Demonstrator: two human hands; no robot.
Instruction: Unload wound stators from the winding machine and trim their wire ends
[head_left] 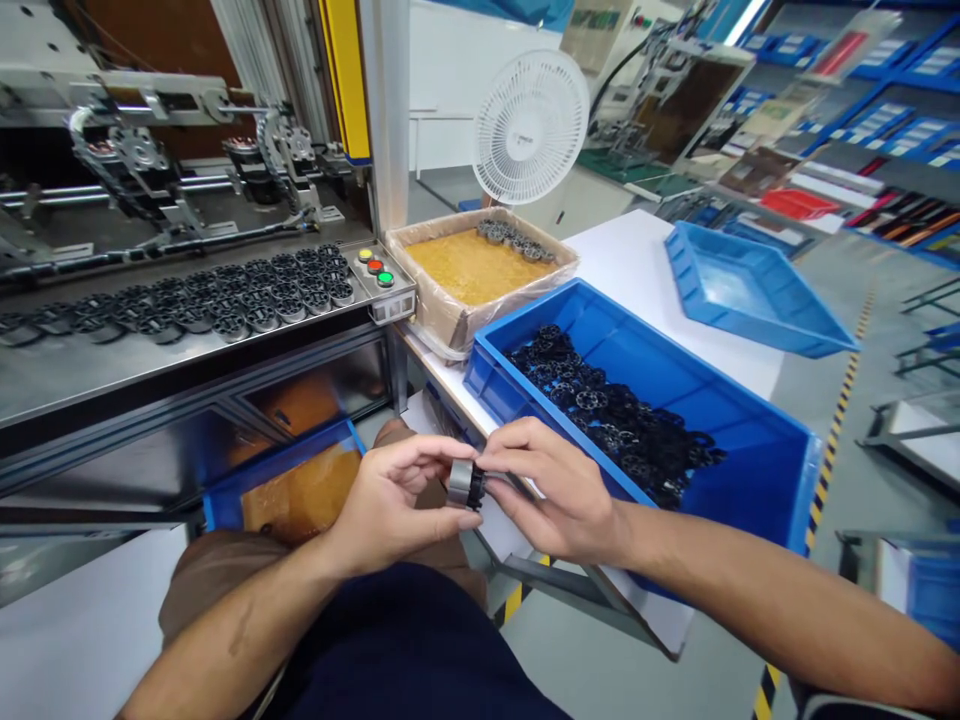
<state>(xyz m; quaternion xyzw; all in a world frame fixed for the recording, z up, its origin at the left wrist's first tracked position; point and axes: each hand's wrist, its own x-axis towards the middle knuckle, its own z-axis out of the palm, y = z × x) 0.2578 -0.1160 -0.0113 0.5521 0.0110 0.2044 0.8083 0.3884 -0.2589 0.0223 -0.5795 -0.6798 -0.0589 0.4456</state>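
Observation:
My left hand [390,500] and my right hand [559,490] meet over my lap, both pinching a small round part [466,484] with a grey metal ring and a black plastic piece. The left fingers wrap the metal side, the right fingertips press the black side. Just right of the hands stands a blue bin [757,470] holding a heap of black plastic rings [607,415]. On the machine's steel table [90,375] to the left lie rows of assembled round parts [225,295].
A lined cardboard box [480,265] with a few metal rings at its far edge sits beside the machine's button panel [377,270]. Behind it stands a white fan [531,125]. Another blue bin [750,290] rests on the white table; a third blue bin [289,490] sits low by my knee.

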